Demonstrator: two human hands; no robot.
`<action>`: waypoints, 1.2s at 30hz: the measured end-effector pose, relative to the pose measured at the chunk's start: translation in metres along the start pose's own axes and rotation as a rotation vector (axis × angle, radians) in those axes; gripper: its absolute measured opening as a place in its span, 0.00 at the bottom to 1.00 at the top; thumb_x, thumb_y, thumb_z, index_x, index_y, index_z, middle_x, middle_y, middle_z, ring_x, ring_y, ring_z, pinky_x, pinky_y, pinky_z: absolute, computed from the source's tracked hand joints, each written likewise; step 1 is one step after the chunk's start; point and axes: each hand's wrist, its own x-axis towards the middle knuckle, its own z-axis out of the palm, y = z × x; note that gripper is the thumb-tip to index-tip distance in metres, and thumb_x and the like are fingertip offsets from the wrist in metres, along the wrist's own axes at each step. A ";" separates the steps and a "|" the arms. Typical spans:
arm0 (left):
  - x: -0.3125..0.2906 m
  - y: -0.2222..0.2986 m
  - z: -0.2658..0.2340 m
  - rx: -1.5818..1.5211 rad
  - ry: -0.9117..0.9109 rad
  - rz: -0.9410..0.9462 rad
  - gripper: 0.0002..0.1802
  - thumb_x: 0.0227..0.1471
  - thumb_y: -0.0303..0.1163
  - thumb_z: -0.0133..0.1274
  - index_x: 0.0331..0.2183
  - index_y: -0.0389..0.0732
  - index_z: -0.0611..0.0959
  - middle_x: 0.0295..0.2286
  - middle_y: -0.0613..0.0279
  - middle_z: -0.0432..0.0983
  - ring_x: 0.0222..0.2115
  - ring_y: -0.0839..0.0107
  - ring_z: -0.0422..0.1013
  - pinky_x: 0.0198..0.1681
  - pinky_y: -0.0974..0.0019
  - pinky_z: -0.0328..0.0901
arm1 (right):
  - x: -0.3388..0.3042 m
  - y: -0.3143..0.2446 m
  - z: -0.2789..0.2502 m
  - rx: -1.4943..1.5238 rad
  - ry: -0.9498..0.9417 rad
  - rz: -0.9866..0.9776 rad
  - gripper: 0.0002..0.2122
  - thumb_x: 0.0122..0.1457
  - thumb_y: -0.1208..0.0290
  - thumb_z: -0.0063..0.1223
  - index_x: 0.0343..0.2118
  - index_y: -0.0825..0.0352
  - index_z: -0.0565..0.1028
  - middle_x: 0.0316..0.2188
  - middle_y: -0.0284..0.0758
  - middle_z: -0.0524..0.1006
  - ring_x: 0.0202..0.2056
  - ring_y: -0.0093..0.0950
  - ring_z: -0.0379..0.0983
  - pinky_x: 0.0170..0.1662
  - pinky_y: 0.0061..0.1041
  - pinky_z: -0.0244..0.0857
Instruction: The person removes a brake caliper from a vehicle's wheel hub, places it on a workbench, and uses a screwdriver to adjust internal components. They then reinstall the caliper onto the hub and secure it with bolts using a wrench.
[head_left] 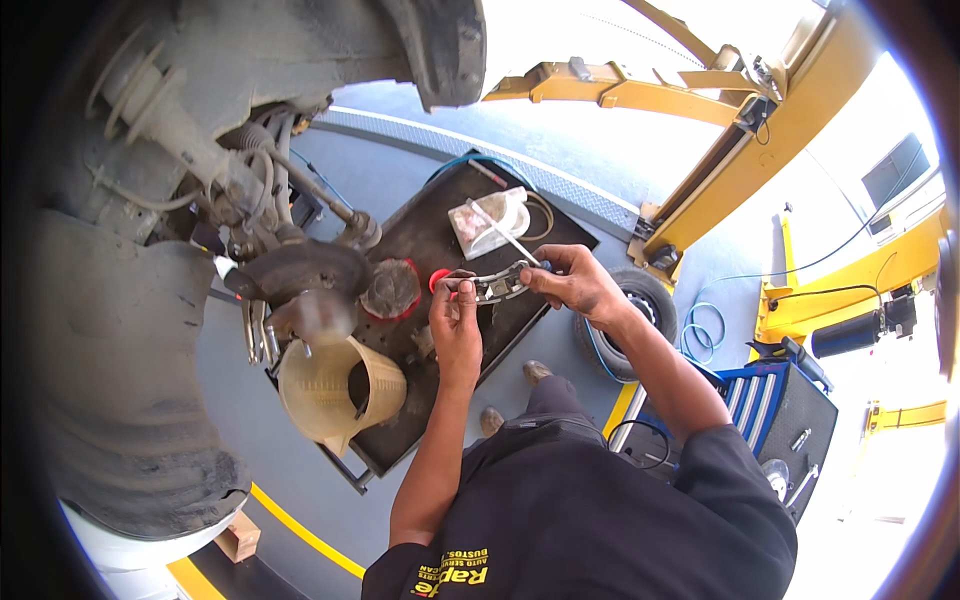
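Observation:
In front of my chest, my left hand point(457, 330) and my right hand point(577, 285) pinch opposite ends of a small curved metal part point(497, 288), silvery with dark spots. It resembles a brake pad or its bracket, but the exact kind is unclear. A thin white stick point(503, 231) runs from a white, stained open container point(482, 238) toward my right fingers; whether they touch it I cannot tell. Close to my left fingertips shows a red round thing point(438, 281), partly covered. Farther left sits a dark round lump with a red rim point(390, 289).
A dark cart top point(425, 210) lies beneath my hands, with a beige measuring jug point(330, 395) at its near left. The wheel hub point(310, 285) and suspension strut point(150, 100) hang left. A tyre point(645, 315), blue tool cart point(765, 400) and yellow lift post point(750, 130) stand right.

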 end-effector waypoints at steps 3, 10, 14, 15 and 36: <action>0.018 -0.002 0.015 0.031 -0.014 -0.041 0.11 0.74 0.34 0.50 0.42 0.36 0.79 0.45 0.63 0.76 0.44 0.78 0.70 0.51 0.69 0.66 | 0.003 -0.021 -0.024 -0.161 -0.019 -0.046 0.14 0.66 0.58 0.66 0.36 0.68 0.83 0.23 0.24 0.74 0.22 0.14 0.65 0.26 0.20 0.57; 0.041 -0.032 0.022 0.238 0.079 -0.070 0.23 0.75 0.44 0.48 0.55 0.32 0.79 0.50 0.56 0.79 0.46 0.69 0.77 0.53 0.63 0.70 | 0.102 -0.023 -0.171 0.214 0.518 -0.141 0.12 0.62 0.62 0.69 0.32 0.66 0.84 0.21 0.28 0.76 0.21 0.17 0.67 0.25 0.22 0.57; 0.008 -0.090 -0.035 0.317 0.300 -0.306 0.19 0.72 0.37 0.53 0.53 0.32 0.80 0.47 0.56 0.81 0.45 0.68 0.78 0.53 0.63 0.71 | 0.210 -0.028 -0.288 0.286 0.904 -0.273 0.13 0.62 0.64 0.68 0.29 0.69 0.81 0.21 0.32 0.77 0.19 0.20 0.69 0.23 0.23 0.60; -0.004 -0.099 -0.049 0.393 0.339 -0.390 0.18 0.71 0.36 0.53 0.52 0.32 0.81 0.46 0.57 0.81 0.44 0.68 0.78 0.52 0.64 0.71 | 0.238 -0.025 -0.311 0.247 0.970 -0.266 0.13 0.62 0.65 0.68 0.29 0.71 0.81 0.21 0.33 0.78 0.19 0.21 0.70 0.23 0.24 0.60; -0.142 -0.111 -0.092 0.353 0.930 -0.522 0.22 0.68 0.41 0.58 0.55 0.36 0.79 0.47 0.59 0.82 0.46 0.66 0.80 0.50 0.61 0.71 | 0.231 0.017 -0.276 -0.455 0.899 -0.454 0.16 0.70 0.59 0.61 0.36 0.71 0.80 0.24 0.38 0.79 0.25 0.29 0.72 0.32 0.34 0.68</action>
